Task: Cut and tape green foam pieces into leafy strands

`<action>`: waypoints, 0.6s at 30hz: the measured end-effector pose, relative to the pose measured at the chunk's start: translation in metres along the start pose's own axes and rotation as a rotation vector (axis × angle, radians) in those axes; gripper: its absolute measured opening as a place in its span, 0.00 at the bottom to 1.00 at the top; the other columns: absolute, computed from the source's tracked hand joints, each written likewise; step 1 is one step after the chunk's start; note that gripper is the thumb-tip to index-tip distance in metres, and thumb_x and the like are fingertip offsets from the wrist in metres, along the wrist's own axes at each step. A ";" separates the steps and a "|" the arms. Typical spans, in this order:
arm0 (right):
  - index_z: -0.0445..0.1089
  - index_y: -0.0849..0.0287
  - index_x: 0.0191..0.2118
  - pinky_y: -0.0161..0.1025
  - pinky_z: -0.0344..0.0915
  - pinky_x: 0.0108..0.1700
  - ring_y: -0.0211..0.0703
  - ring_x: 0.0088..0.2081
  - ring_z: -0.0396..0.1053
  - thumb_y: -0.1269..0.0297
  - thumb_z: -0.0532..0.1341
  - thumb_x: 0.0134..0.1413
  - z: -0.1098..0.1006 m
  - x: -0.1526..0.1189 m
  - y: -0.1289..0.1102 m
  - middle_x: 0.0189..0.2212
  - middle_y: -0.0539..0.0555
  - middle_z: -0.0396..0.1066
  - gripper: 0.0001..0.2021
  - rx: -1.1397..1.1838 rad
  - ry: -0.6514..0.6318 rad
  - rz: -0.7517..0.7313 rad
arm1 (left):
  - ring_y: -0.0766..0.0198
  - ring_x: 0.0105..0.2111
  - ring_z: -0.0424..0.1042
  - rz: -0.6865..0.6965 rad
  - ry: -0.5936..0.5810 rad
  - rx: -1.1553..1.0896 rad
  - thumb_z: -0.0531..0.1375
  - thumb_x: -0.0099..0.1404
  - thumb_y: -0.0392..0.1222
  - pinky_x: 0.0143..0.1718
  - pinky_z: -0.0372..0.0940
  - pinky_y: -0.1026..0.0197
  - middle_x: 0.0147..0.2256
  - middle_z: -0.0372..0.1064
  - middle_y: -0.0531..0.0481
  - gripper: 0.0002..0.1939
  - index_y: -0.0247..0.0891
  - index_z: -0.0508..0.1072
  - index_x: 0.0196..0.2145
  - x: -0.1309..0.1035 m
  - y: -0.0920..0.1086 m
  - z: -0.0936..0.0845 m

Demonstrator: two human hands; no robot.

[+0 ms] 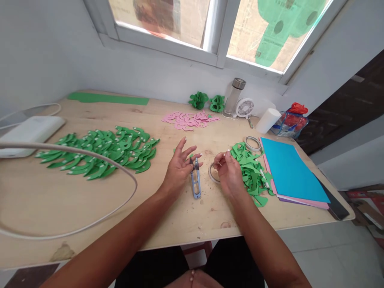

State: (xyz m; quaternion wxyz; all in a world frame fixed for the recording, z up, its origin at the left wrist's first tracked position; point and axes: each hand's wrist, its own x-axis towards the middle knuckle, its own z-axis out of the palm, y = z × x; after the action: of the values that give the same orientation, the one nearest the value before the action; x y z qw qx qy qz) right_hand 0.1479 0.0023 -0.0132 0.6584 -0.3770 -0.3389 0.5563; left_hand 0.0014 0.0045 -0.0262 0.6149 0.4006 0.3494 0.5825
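Palm turned up and fingers spread, my left hand [181, 163] is over the middle of the wooden table, beside small blue-handled snips [196, 184]. No object shows in its palm. My right hand [229, 170] has its thumb and fingertips pressed together; anything between them is too small to make out. A roll of tape [211, 174] lies partly behind the right hand. Green paper scraps [253, 176] are heaped just right of that hand, with a second tape roll [253, 144] at the heap's top edge.
Green curved cutouts [105, 150] cover the left side. Pink cutouts [192, 120] lie at the back, near two green paper shapes [198, 100], a bottle [234, 98] and a small fan [245, 107]. Blue sheets [295, 170] are at right. A cable [134, 180] loops across the left front.
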 end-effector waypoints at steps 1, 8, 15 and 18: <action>0.70 0.57 0.25 0.34 0.60 0.29 0.36 0.27 0.62 0.49 0.65 0.46 0.000 0.000 -0.001 0.24 0.50 0.67 0.16 0.021 -0.003 0.016 | 0.58 0.49 0.69 -0.010 0.017 -0.009 0.59 0.49 0.28 0.46 0.69 0.54 0.57 0.58 0.44 0.47 0.53 0.47 0.63 0.001 0.000 0.001; 0.71 0.58 0.26 0.33 0.62 0.29 0.35 0.28 0.63 0.51 0.65 0.46 -0.003 0.001 -0.007 0.24 0.49 0.68 0.14 0.132 0.000 0.029 | 0.59 0.48 0.70 -0.099 0.084 -0.060 0.59 0.47 0.25 0.47 0.69 0.54 0.56 0.60 0.43 0.47 0.51 0.51 0.62 0.002 0.005 0.021; 0.71 0.58 0.26 0.33 0.61 0.29 0.34 0.27 0.63 0.50 0.66 0.44 -0.007 0.004 -0.014 0.24 0.48 0.69 0.15 0.192 0.060 -0.062 | 0.60 0.49 0.70 -0.107 0.177 -0.143 0.56 0.48 0.22 0.45 0.69 0.59 0.56 0.60 0.42 0.46 0.49 0.51 0.62 0.016 -0.002 0.061; 0.71 0.58 0.25 0.34 0.60 0.30 0.35 0.26 0.64 0.48 0.65 0.45 -0.008 0.005 -0.015 0.23 0.48 0.68 0.17 0.155 0.064 -0.085 | 0.61 0.48 0.70 -0.096 0.171 -0.121 0.54 0.48 0.20 0.43 0.69 0.61 0.56 0.59 0.41 0.46 0.47 0.49 0.63 0.023 -0.013 0.072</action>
State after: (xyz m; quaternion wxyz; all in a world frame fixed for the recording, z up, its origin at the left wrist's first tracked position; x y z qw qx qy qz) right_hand 0.1633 0.0047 -0.0037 0.7190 -0.3279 -0.2893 0.5401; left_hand 0.0733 0.0215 -0.0054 0.6330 0.2944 0.3838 0.6045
